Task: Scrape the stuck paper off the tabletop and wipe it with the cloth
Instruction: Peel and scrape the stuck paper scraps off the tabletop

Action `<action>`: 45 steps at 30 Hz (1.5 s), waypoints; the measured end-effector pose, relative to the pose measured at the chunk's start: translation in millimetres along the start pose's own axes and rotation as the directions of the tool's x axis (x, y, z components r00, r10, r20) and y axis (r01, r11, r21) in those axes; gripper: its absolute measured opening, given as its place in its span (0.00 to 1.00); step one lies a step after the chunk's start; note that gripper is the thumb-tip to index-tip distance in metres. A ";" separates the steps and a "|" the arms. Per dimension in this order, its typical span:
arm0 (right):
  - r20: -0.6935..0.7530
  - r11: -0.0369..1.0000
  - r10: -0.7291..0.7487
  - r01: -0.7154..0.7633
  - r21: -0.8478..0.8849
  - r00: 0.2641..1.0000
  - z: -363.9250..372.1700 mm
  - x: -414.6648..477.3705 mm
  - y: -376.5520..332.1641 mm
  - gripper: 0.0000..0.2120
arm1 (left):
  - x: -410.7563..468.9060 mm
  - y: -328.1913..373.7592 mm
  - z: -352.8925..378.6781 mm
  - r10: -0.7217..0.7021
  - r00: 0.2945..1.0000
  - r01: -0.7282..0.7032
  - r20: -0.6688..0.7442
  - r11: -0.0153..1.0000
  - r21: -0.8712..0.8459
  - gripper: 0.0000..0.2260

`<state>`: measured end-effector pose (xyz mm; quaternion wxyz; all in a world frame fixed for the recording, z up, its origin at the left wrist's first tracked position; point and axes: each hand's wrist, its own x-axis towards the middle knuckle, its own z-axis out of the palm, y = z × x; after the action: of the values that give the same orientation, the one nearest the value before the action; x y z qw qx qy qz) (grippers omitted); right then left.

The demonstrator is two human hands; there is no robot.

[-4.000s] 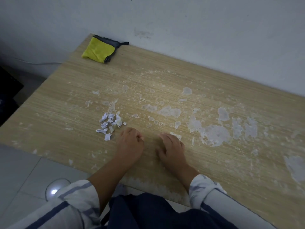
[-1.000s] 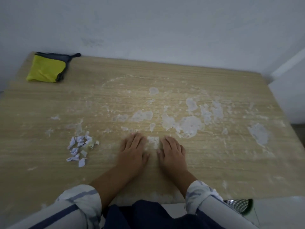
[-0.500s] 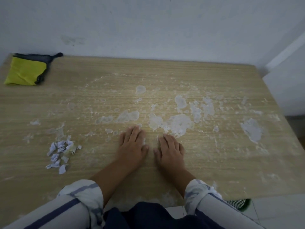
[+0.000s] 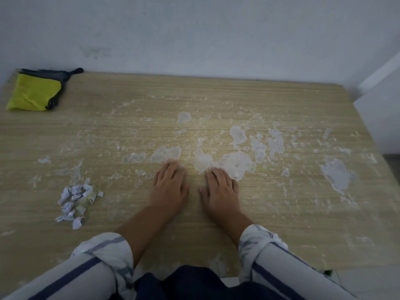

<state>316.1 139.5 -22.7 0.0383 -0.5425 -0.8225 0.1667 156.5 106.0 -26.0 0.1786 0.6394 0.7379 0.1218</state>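
Note:
White patches of stuck paper (image 4: 236,163) cover the middle and right of the wooden tabletop (image 4: 108,131). My left hand (image 4: 170,187) lies palm down near the front edge, its fingertips at the lower edge of one patch (image 4: 165,153). My right hand (image 4: 219,187) lies flat beside it, fingertips touching the largest patch. Neither hand holds anything. A folded yellow cloth (image 4: 34,93) with dark trim sits at the far left corner, well away from both hands.
A small heap of scraped paper bits (image 4: 75,201) lies left of my left hand. A larger stuck patch (image 4: 336,174) sits near the right edge. A white wall (image 4: 194,35) runs along the back of the table.
Both hands have slid a little farther from me, with fingertips now at the stuck patches. The view has shifted slightly; the cloth and paper heap stay where they were.

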 end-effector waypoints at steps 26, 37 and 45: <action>-0.134 0.996 0.025 -0.036 -0.076 0.991 8.8 4.2 -0.7 0.23 | 35.3 6.3 -13.7 -0.106 0.989 0.112 -0.100 0.992 0.054 0.10; -0.155 0.996 0.008 -0.022 -0.087 0.988 13.5 4.3 2.3 0.22 | 33.3 -20.1 -9.8 0.186 0.980 -0.183 -0.074 0.982 0.040 0.15; -0.191 0.996 -0.016 -0.001 -0.088 0.981 14.5 4.8 3.7 0.21 | 43.2 -6.1 -8.8 0.158 0.984 -0.153 -0.087 0.987 0.055 0.07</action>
<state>313.8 141.8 -38.1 0.0940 -0.5539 -0.8237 0.0771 142.1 148.1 -25.2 0.1194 0.6930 0.6957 0.1465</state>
